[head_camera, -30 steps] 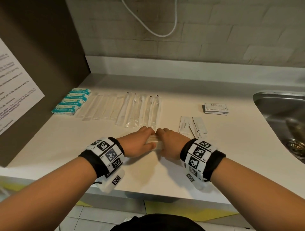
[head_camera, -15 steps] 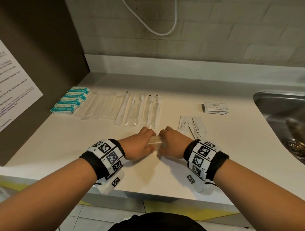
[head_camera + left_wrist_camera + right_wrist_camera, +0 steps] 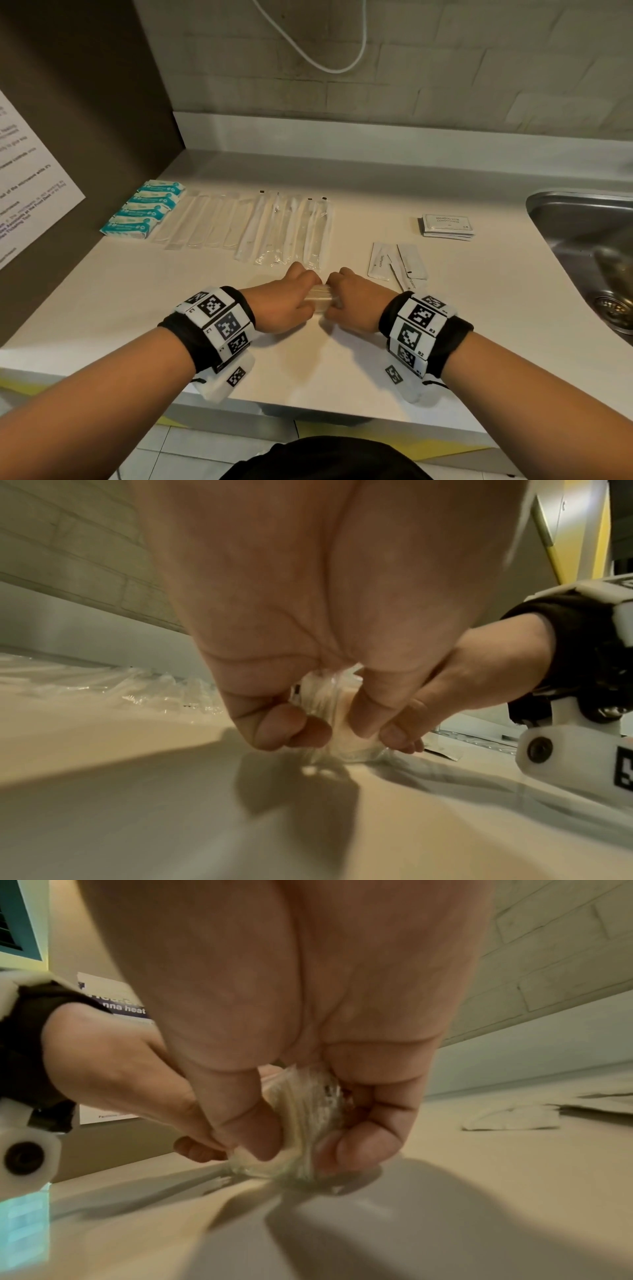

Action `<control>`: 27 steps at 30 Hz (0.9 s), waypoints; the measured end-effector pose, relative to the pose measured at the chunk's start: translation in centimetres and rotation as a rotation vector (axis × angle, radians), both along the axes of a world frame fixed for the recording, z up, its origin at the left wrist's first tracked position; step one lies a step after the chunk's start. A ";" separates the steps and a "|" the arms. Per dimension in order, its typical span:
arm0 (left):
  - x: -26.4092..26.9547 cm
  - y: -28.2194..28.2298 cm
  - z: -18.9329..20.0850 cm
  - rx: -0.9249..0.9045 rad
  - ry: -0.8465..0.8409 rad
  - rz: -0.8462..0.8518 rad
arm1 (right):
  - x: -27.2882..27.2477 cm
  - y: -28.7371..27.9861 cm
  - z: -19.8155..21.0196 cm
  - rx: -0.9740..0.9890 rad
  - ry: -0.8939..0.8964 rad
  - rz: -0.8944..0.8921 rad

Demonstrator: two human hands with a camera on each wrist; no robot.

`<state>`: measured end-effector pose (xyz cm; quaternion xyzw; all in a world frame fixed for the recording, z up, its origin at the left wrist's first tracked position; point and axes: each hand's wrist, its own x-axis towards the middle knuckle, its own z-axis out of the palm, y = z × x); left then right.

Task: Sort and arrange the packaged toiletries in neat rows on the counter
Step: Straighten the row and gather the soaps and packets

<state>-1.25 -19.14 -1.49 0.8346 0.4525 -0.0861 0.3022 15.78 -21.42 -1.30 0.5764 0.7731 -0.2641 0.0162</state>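
Both hands meet at the middle of the white counter (image 3: 137, 308) and grip a small stack of clear plastic packets (image 3: 320, 297) from either end. My left hand (image 3: 294, 301) pinches the stack (image 3: 325, 704) between thumb and curled fingers. My right hand (image 3: 346, 301) pinches the other end (image 3: 301, 1123) the same way, with the stack standing on its edge on the counter. Behind the hands lies a row of long clear-wrapped items (image 3: 284, 233), with teal-and-white packets (image 3: 144, 212) at its left end.
White toothpaste sachets (image 3: 397, 263) lie loose right of the hands, and a small stack of shampoo sachets (image 3: 445, 226) sits further back. A steel sink (image 3: 589, 253) is set in the counter at the right. A brown side wall with a paper notice (image 3: 30, 192) closes the left.
Both hands have shifted slightly away from the front edge with the stack held between them; the grip looks the same.
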 end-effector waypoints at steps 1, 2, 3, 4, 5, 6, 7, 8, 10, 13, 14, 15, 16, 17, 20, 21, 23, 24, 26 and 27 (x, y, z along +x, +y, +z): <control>0.0 0.2 0.1 0.000 -0.008 0.000 | 0.2 0.1 0.2 0.003 0.011 0.002; 0.0 0.4 0.3 0.001 -0.024 0.001 | 0.4 0.2 0.5 0.010 0.029 0.004; 0.1 0.7 0.5 0.006 -0.040 0.003 | 0.7 0.4 0.8 0.017 0.056 -0.003; 0.2 1.0 0.7 0.013 -0.057 0.005 | 1.0 0.7 1.2 0.024 0.085 -0.018; 0.4 1.4 1.0 0.022 -0.074 0.011 | 1.4 1.0 1.6 0.027 0.112 -0.038; 0.6 1.7 1.4 0.033 -0.100 0.020 | 1.8 1.3 2.1 0.028 0.132 -0.058; 0.8 2.1 1.8 0.044 -0.133 0.037 | 2.3 1.6 2.5 0.032 0.146 -0.078; 1.1 2.4 2.2 0.052 -0.170 0.058 | 2.8 2.0 2.9 0.035 0.151 -0.093; 1.9 3.2 3.0 0.046 -0.241 0.103 | 3.9 2.6 3.7 0.053 0.156 -0.117; 3.4 4.4 4.0 0.018 -0.332 0.140 | 6.0 3.4 4.9 0.060 0.178 -0.160; 4.0 4.8 4.2 0.030 -0.349 0.133 | 6.7 3.6 5.3 0.055 0.189 -0.174; 4.7 5.3 4.5 0.050 -0.359 0.115 | 7.6 3.9 5.6 0.046 0.205 -0.192; 5.6 5.8 4.8 0.063 -0.367 0.092 | 8.5 4.0 6.0 0.036 0.221 -0.213; 6.6 6.2 5.1 0.063 -0.376 0.071 | 9.4 4.1 6.3 0.032 0.229 -0.235; 10.0 7.2 5.7 0.023 -0.396 0.032 | 12.5 4.2 7.0 0.036 0.228 -0.305; 11.3 7.4 5.7 0.013 -0.402 0.024 | 13.6 4.2 7.1 0.035 0.232 -0.334; 13.7 7.7 5.6 0.001 -0.414 0.006 | 15.6 3.9 7.1 0.030 0.238 -0.405; 14.9 7.9 5.3 -0.009 -0.416 -0.005 | 16.6 3.7 6.9 0.025 0.234 -0.443; 17.2 8.0 4.8 -0.045 -0.413 -0.025 | 18.2 3.3 6.5 -0.005 0.227 -0.513; 18.3 8.1 4.4 -0.055 -0.405 -0.034 | 18.9 3.1 6.1 -0.028 0.232 -0.547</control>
